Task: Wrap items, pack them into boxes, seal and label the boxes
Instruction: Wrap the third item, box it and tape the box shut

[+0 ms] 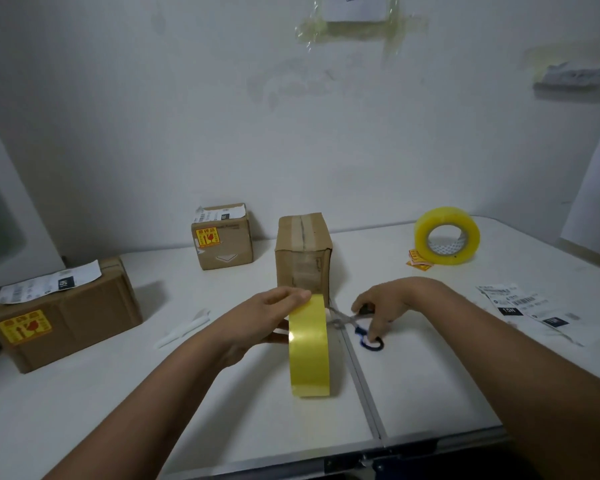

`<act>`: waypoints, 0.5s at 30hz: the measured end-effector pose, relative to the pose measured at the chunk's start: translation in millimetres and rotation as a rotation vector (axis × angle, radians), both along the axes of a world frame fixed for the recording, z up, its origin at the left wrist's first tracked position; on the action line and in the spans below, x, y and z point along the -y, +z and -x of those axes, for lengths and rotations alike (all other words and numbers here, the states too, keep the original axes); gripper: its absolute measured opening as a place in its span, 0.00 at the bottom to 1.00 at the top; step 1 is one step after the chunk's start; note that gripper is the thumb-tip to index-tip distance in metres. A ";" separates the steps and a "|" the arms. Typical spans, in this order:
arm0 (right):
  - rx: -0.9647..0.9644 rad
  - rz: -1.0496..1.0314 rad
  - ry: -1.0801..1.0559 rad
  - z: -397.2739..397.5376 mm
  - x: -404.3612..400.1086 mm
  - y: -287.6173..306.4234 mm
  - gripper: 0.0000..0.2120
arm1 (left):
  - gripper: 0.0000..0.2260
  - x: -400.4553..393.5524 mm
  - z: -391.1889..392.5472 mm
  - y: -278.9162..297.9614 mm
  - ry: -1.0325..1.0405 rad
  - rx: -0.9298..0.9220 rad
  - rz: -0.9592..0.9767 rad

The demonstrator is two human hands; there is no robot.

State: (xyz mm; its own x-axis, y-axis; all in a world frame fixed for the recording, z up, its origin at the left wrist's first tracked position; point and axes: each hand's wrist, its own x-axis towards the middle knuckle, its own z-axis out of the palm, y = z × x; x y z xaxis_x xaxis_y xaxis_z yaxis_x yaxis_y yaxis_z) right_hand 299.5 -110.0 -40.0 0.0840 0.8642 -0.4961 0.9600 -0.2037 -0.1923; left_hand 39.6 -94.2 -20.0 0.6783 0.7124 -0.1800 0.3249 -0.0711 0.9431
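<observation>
A small cardboard box (303, 252) stands upright in the middle of the white table (222, 393), taped along its top seam. My left hand (271, 317) grips a yellow tape roll (309, 346) held on edge just in front of the box. My right hand (381, 308) holds blue-handled scissors (359, 327), whose blades point left toward the stretch of tape between roll and box.
Two labelled, sealed boxes stand at the left (63, 313) and back centre (222, 237). A second yellow tape roll (447, 235) and orange stickers (420, 259) lie back right. Shipping labels (527, 306) lie at the right, and a white cutter (184, 329) lies left of my hands.
</observation>
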 end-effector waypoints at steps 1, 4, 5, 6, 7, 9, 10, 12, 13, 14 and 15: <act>0.043 -0.079 0.015 -0.8 1.3 -1.7 0.32 | 0.14 1.3 -0.2 -1.4 0.007 0.029 0.006; -0.036 -0.322 -0.039 -4.8 4.4 -12.7 0.25 | 0.13 5.2 0.3 -5.9 0.036 0.139 0.061; -0.107 -0.393 -0.071 -5.8 6.9 -17.9 0.20 | 0.14 6.5 0.6 -7.2 0.032 0.162 0.080; -0.191 -0.451 -0.103 -6.4 9.9 -23.0 0.16 | 0.15 8.4 0.3 -8.2 0.024 0.181 0.092; -0.289 -0.489 -0.141 -6.4 13.4 -27.7 0.12 | 0.16 11.0 -0.8 -8.4 0.016 0.201 0.100; -0.521 -0.518 -0.227 -5.0 20.8 -34.2 0.07 | 0.16 16.8 -6.5 -7.9 0.008 0.242 0.107; -0.611 -0.532 -0.263 -4.1 24.4 -35.1 0.07 | 0.16 20.2 -11.6 -6.6 0.009 0.258 0.101; -0.723 -0.578 -0.321 -4.2 31.3 -34.3 0.06 | 0.17 26.0 -25.5 -4.4 0.021 0.286 0.080; -0.772 -0.613 -0.350 -4.6 35.0 -32.7 0.05 | 0.18 26.8 -34.5 -4.4 0.046 0.303 0.072; -0.818 -0.658 -0.389 -5.1 38.8 -30.6 0.03 | 0.19 26.8 -44.3 -4.9 0.084 0.318 0.067; -0.855 -0.710 -0.437 -5.7 42.9 -28.8 0.02 | 0.20 24.7 -54.9 -6.9 0.128 0.335 0.074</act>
State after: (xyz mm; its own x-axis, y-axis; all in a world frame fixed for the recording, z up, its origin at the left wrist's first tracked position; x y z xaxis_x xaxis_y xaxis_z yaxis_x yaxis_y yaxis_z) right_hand 305.2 -152.9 -68.8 0.3139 0.9485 0.0425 0.3422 -0.0713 -0.9369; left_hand 94.6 -118.8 -27.0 0.6146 0.7886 -0.0169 -0.0013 0.0224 0.9997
